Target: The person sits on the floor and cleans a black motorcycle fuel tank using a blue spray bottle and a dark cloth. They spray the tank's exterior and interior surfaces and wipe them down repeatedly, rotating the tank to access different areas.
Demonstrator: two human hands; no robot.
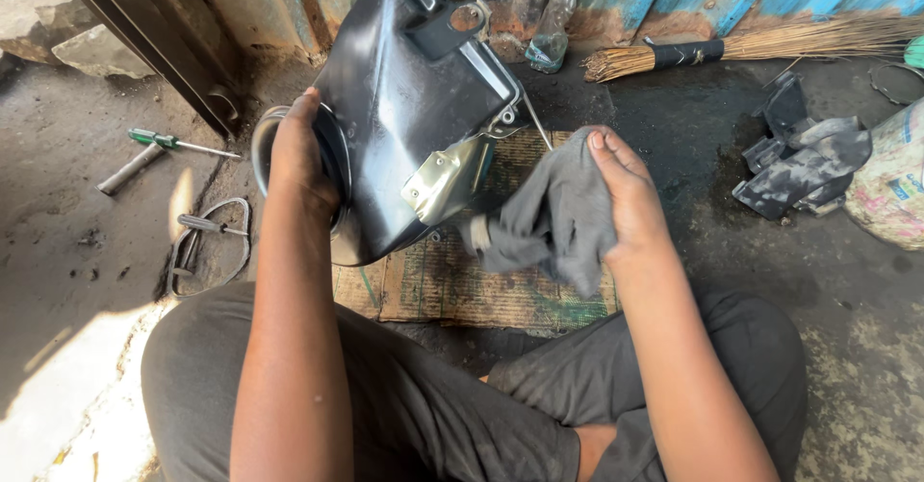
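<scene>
A black glossy motorcycle fuel tank (404,107) stands tilted on a flattened piece of cardboard (452,285) on the ground. A shiny metal bracket (445,179) shows at its lower end. My left hand (300,150) grips the tank's left edge and steadies it. My right hand (626,193) is closed on a dirty grey rag (549,222), which hangs just right of the tank's bracket end. My knees in dark trousers fill the bottom of the view.
A green-handled screwdriver (173,141) and a metal rod (127,169) lie at the left, with a looped cable (207,241) nearer. A plastic bottle (553,25) and a broom (731,47) lie by the blue wall. Black plastic parts (799,160) and a sack (895,179) sit at right.
</scene>
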